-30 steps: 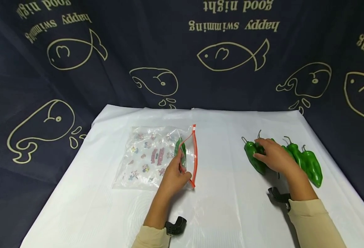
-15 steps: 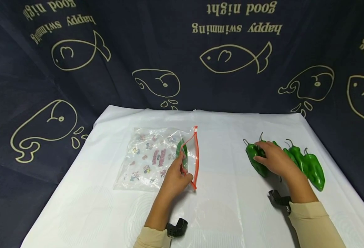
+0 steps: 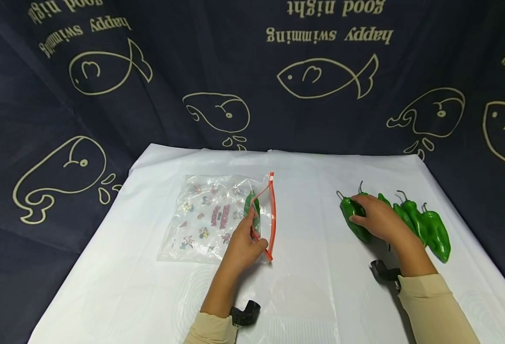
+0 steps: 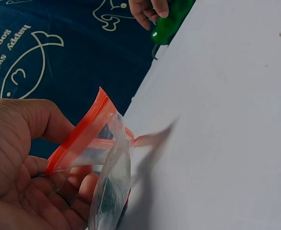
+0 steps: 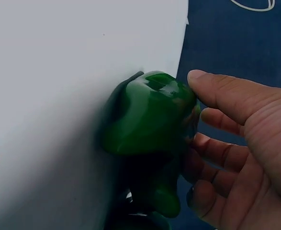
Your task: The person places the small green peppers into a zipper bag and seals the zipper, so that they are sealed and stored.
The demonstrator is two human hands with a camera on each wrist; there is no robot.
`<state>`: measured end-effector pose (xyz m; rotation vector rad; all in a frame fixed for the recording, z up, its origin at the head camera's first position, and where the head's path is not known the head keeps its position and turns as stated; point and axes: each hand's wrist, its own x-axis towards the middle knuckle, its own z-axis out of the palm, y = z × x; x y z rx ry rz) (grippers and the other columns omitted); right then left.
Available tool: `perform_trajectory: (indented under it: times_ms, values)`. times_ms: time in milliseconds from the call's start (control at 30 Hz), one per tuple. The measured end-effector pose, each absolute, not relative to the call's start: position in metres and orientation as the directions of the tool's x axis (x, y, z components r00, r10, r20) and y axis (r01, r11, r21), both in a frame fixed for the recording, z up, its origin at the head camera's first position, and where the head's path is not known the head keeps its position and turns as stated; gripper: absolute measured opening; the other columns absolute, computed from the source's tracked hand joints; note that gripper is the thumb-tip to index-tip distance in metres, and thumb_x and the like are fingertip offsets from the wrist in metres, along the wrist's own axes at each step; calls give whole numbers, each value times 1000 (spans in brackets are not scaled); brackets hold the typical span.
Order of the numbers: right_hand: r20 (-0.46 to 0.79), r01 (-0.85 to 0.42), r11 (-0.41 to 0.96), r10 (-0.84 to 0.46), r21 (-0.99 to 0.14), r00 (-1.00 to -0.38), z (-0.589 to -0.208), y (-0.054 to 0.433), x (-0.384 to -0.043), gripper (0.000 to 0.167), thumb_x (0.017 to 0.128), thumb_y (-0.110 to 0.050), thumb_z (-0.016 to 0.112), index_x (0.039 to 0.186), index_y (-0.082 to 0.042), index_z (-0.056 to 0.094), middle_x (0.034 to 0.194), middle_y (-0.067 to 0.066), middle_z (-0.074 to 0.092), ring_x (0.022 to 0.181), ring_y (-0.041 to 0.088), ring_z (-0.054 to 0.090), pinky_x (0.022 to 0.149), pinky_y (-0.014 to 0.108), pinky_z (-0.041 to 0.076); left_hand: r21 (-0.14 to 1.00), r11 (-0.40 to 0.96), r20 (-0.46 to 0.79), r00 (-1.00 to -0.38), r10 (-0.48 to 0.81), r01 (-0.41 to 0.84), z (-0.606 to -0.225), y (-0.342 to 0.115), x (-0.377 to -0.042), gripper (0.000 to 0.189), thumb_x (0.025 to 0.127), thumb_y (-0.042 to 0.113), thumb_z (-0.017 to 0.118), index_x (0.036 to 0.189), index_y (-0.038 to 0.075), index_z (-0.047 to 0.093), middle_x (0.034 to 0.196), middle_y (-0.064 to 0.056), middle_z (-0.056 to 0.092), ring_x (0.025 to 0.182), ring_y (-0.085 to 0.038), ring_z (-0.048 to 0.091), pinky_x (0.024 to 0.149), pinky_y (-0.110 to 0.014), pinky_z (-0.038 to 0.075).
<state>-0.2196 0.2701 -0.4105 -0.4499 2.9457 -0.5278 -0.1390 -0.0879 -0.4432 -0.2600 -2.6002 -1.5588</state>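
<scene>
A clear zip bag with a red-orange zip edge and small printed figures lies flat left of centre. My left hand pinches the edge of its mouth; in the left wrist view the red strip runs between thumb and fingers, and the mouth gapes. Inside the bag, near the opening, lies a green pepper. On the right, my right hand grips the leftmost loose green pepper. In the right wrist view, the thumb touches this pepper and the fingers curl behind it, partly hidden.
Several more green peppers lie close together beside and beyond the right hand, some partly covered by it. A white cloth covers the table. Behind it hangs a dark blue curtain with fish and whale drawings.
The right hand has shifted slightly left over the leftmost pepper, its fingers closer around it. The left hand and the bag have stayed in place; the head view has moved a little.
</scene>
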Motion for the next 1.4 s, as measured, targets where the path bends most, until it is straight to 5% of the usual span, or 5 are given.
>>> perform_trajectory:
  times_ms: [467, 1400]
  values:
    - [-127, -203, 921, -257, -332, -958, -407, 263, -223, 71, 88, -25, 75, 143, 6, 43, 140, 39, 40, 123, 56, 42, 95, 67, 37, 859, 478, 161, -983, 92, 185, -443, -88, -139, 87, 74, 2, 63, 153, -6, 27, 104, -13, 56, 98, -24, 52, 86, -38, 42]
    - [-148, -255, 898, -324, -357, -934, -402, 262, -226, 68, 90, -17, 69, 148, 2, 39, 136, 35, 46, 120, 51, 49, 91, 65, 41, 871, 473, 97, -991, 92, 129, -442, -88, -140, 89, 77, 4, 63, 156, 0, 23, 96, -5, 53, 84, -19, 51, 72, -31, 43]
